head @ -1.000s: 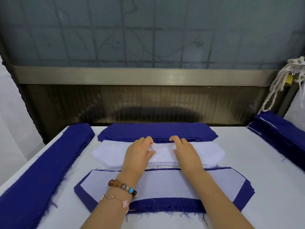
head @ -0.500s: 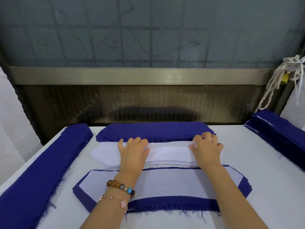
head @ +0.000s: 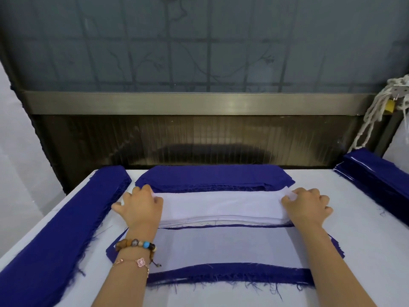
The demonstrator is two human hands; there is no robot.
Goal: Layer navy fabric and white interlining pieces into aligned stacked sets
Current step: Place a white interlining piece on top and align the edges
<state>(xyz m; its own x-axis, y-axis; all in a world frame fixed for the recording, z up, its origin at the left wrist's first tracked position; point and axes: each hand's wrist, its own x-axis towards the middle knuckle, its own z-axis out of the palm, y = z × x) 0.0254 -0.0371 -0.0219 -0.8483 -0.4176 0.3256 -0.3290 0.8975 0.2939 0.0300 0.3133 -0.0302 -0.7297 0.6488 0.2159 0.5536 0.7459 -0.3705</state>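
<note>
1. A stack of white interlining pieces (head: 221, 207) lies mid-way across the white table (head: 365, 251), its length running from 9 to 3 o'clock.
2. The left hand (head: 141, 209) rests on the stack's 9 o'clock end with bent fingers; whether they pinch a sheet cannot be told.
3. The right hand (head: 308, 207) pinches the top sheet's raised corner at 3 o'clock.
4. A pile of navy fabric pieces (head: 210, 176) sits just beside the stack at 12 o'clock.
5. A navy set topped with white interlining (head: 221, 247) lies at 6 o'clock.

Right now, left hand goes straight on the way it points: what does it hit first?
Left hand, on the white interlining, likely meets the far navy stack first, near its left end; depth unclear.
</note>
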